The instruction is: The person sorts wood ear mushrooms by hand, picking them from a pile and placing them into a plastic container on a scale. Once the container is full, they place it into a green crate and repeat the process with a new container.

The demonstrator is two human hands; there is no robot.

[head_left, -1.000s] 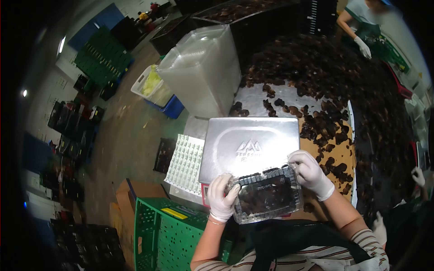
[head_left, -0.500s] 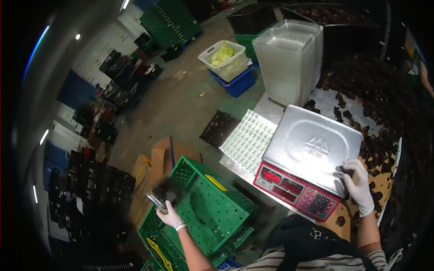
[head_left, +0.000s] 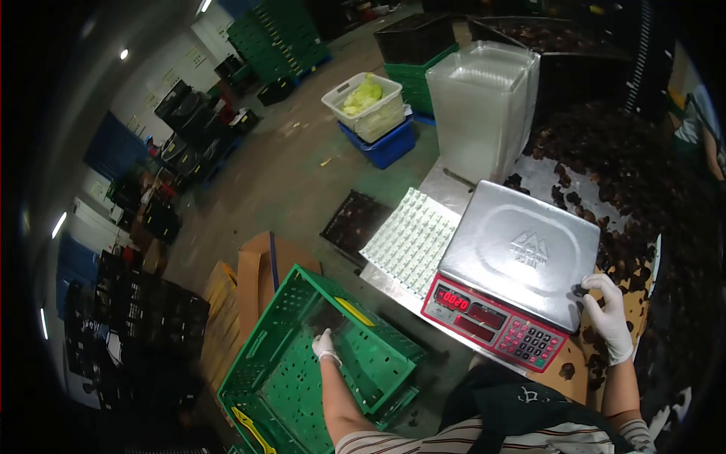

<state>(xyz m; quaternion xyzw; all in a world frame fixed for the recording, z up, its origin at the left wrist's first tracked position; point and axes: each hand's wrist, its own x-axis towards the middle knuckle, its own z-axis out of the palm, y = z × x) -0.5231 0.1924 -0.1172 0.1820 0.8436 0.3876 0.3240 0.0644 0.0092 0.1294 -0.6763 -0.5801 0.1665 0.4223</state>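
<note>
1. Counter (head_left: 440,188): carries the scale, label sheet (head_left: 412,240) and loose dark pieces (head_left: 612,147). I'd keep strays off the plate so they don't skew a reading.
2. Green crate (head_left: 378,344): below counter level, beside it. Pack is inside, near the wall with the yellow strip (head_left: 354,312). Best to lower it level, clear of the rim, flat on the base before letting go.
3. Scale (head_left: 522,253): display lit. Shouldn't lean on the plate.
4. Dark pack (head_left: 327,315): see-through, blurred, just past the left fingers. Support from beneath would spare the lid.
5. Left hand (head_left: 326,346): grip at pack's near edge; can't tell if clamped or apart.
6. Right hand (head_left: 611,319): by plate's corner, grip looks closed on a small dark piece (head_left: 580,290).
</note>
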